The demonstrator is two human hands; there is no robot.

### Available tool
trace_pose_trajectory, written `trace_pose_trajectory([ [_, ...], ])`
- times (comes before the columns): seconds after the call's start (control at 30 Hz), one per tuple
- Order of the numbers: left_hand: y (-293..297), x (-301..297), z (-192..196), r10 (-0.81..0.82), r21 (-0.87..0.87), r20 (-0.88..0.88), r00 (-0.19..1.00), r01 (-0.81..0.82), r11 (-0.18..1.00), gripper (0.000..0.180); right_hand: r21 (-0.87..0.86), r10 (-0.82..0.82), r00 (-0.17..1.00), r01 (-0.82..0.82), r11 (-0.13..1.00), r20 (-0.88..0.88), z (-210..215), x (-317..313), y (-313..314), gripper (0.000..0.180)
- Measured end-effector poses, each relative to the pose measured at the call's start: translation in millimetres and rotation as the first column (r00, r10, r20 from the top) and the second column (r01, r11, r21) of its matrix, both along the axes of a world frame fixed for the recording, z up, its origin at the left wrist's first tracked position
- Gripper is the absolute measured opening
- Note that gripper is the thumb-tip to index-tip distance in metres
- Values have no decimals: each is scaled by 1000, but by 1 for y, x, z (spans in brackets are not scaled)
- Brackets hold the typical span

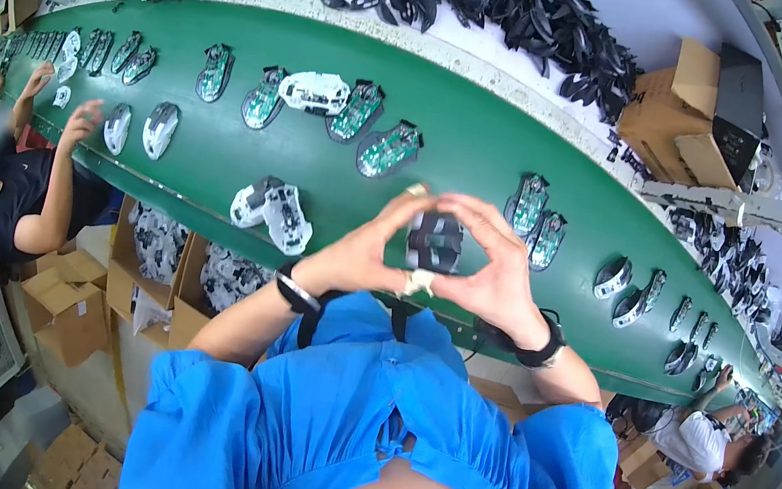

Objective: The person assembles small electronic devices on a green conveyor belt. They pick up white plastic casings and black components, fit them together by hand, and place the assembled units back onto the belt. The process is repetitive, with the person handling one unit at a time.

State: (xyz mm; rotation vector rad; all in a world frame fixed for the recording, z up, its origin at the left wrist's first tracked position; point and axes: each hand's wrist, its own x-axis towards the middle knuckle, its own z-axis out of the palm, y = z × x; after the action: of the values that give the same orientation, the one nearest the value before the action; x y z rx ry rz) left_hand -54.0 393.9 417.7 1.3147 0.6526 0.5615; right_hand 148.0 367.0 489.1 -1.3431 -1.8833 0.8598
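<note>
1. In the head view, my left hand [359, 258] and right hand [499, 279] curve round a dark mouse-shaped piece [435, 241], gripping it between them with fingers at its far end and thumbs at its near end.
2. I have that piece in front of my body, over the near half of the green worktop [253, 153]. Its upper side looks dark with greyish patches; my fingers cover its edges, so I cannot tell whether it is fully closed up. I'd judge it part-way through being handled, as I have not set it down.
3. Beyond my hands, several units lie with their boards bare, such as the open unit [388, 150] just past my left fingers and the open pair [536, 224] past my right. Those look unfinished to me.
4. Near my left wrist rest loose white-and-grey shell parts [289, 219], apparently not fitted to anything. A white shell [314, 92] lies among the open units.
5. Further left, two white-topped units [160, 130] show no board, so they look further along. On my right, a dark-and-white unit [612, 278] also seems covered, though it is too small to be sure.
</note>
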Motion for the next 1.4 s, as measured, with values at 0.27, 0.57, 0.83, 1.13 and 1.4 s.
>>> trace_pose_trajectory([
  [0.27, 31, -1, -60, 505, -917, 192, 841, -30, 398, 39, 162, 282, 941, -313, 936, 188, -46, -28, 67, 63],
  [0.57, 27, -16, -81, 391, -816, 46, 919, -191, 545, 51, 252, -452, 783, 377, 891, 428, -164, 24, 337, 38],
  [0.83, 34, -29, -86, 390, -698, -53, 919, -313, 644, 53, 440, -476, 746, 272, 856, 466, -189, 38, 339, 16],
  [1.13, 43, -41, -83, 523, -776, -27, 852, -348, 526, 44, -1, -466, 849, 482, 876, 250, -163, 55, 184, 14],
  [1.4, 18, -36, -71, 456, -785, 4, 890, -280, 553, 43, 235, -208, 815, 91, 968, 541, -180, 22, 33, 24],
])
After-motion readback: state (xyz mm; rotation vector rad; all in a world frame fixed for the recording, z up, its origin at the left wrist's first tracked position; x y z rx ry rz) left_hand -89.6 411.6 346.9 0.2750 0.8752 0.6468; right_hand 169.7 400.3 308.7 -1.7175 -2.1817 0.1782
